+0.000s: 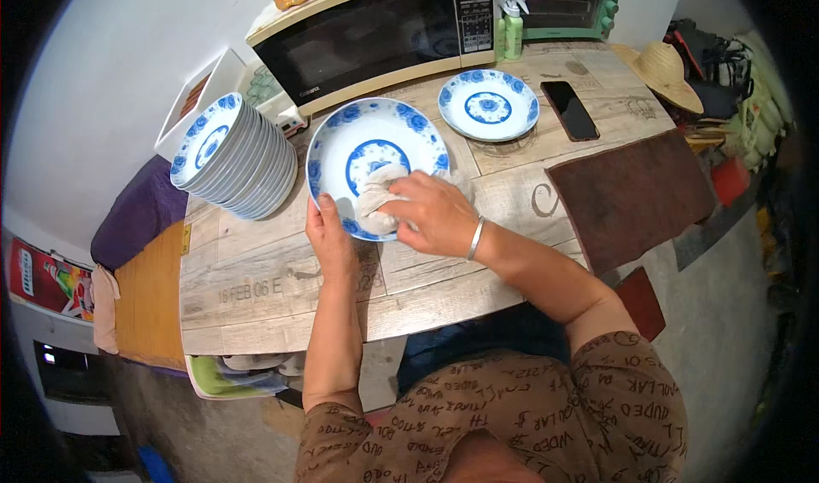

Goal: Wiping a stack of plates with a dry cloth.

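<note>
My left hand (329,236) grips the lower left rim of a white plate (333,137) with a blue floral border and a blue central ring. The plate is tilted towards me above the table. Bunched in my right hand (435,214) is a whitish cloth (377,208), pressed against the lower part of the plate's face. To the left stands a tall, leaning stack of matching plates (256,163). Behind and to the right, another blue-patterned plate (489,106) lies on the table; whether more lie under it I cannot tell.
A microwave oven (365,35) stands at the back of the wood-patterned table (256,252), beside a green spray bottle (513,35) and a green toaster oven (563,3). A smartphone (569,110) and a brown mat (633,195) lie right. A white container (192,105) sits behind the stack.
</note>
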The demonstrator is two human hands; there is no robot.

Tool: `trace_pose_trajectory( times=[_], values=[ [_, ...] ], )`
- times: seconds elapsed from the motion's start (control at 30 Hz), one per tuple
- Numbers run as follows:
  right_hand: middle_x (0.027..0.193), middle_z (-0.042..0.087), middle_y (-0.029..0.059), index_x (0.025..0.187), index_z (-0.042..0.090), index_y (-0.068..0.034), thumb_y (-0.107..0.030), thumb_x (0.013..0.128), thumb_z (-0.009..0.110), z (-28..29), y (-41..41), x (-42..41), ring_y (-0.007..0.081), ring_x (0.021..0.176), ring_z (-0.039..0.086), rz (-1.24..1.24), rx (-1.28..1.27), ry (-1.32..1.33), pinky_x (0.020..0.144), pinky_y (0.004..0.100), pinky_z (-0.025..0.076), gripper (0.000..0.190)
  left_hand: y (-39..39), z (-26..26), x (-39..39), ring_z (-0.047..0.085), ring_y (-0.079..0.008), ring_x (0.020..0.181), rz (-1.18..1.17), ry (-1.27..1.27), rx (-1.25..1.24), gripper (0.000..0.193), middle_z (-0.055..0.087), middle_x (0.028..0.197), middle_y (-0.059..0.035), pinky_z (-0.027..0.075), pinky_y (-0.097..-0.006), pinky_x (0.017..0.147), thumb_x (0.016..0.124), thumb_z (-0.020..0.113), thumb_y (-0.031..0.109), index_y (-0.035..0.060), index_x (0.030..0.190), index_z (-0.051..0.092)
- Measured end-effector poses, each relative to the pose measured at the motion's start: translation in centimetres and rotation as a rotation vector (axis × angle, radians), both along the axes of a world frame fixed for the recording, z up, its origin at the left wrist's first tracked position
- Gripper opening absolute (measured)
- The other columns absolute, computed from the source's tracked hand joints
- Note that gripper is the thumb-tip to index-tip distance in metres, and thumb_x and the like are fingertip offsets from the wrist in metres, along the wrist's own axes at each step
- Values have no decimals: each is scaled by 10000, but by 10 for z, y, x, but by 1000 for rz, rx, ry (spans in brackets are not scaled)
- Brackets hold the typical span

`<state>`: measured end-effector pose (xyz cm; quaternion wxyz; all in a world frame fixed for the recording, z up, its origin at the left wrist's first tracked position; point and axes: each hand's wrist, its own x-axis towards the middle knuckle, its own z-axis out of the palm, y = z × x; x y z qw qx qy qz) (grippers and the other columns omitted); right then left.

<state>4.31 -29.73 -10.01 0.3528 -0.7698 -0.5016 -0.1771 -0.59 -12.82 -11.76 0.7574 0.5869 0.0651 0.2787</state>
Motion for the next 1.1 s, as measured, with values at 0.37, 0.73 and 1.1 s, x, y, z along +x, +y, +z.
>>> trace_pose_trajectory(
  times=[0.37,0.73,1.1],
  values=[
    [1120,486,142,1027,590,-77,-74,704,578,-1,-17,35,317,1021,465,-297,272,-39,877,390,405,324,-31,-4,-6,485,-85,849,-222,70,226,368,556,962,-39,402,-236,757,925,440,305,10,1141,486],
    [970,545,91,900,615,-92,-50,605,579,-1,1,-2,271,895,530,104,33,76,743,356,473,300,-4,6,-4,541,-128,868,39,-28,146,376,574,993,-78,437,-258,757,928,428,317,-15,1090,493],
    [1096,491,150,1035,570,-76,-101,673,579,2,-18,34,303,983,489,-366,160,-61,855,384,417,363,-25,3,-8,486,-100,918,-181,52,243,350,545,1037,-49,393,-234,800,924,441,256,-2,1158,478]
  ],
)
